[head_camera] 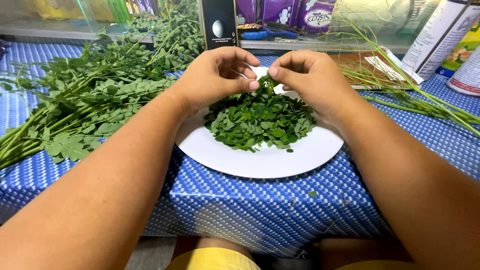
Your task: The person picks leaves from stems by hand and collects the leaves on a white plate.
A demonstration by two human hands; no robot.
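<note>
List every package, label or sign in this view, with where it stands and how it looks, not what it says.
Dark card: upright, top centre behind the plate; black, pale round picture.
Purple packages: top centre-right on the shelf; boxy, purple with white print.
White cylinders: top right corner, leaning; white with dark labels.
Colourful pack: far right, between the cylinders; green and yellow.

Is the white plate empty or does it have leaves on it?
Not empty. The white plate carries a heap of small green leaflets on its far half, between both hands; the near half is bare.
</note>
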